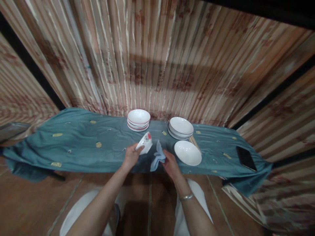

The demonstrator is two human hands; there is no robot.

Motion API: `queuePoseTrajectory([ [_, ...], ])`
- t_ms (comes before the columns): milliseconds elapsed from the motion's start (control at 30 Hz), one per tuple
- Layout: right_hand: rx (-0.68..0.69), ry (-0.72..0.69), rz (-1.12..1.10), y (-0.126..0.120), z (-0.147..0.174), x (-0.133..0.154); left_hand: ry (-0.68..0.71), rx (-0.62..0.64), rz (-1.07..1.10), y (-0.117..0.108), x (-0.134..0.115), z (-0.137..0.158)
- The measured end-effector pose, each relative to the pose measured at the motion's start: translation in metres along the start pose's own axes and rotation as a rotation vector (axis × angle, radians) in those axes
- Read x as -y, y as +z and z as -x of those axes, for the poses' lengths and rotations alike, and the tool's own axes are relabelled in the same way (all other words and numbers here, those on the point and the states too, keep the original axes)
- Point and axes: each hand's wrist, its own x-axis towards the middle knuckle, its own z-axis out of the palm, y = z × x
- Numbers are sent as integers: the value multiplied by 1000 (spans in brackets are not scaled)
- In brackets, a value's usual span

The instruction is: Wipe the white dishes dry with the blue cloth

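So the small white ceramic bowl with a red flower print (144,143) is up in the air over the teal cloth-covered desk (81,150), gripped at its side by the left hand (131,156), thumb on the outer wall. Right hand (170,164) is pinching a crumpled light-blue cloth (157,156), with a little gap between cloth and bowl. My main worry is a slip: glazed ceramic looks slick, that's a one-sided hold, and the desk's front edge is close. Also, the right hand sits just beside the wide glossy white dish (187,152), so an outward elbow or knuckle swing could nudge it. As for orientation, the bowl's tipped on its side, printed wall facing the camera. Its longer edge, probably the rim, slants from lower left to upper right; the opening seems turned far-left, though I can't see inside.
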Motion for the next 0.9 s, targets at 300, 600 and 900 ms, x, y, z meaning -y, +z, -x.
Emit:
queuePoseTrajectory([
  [300,-25,-576,736,47,-18,31,-122,45,340,14,-3,3],
  [600,75,-979,1377,65,-25,18,-12,-30,342,11,10,-9],
  [900,5,-677,987,45,-56,17,-64,-80,299,14,8,-4],
])
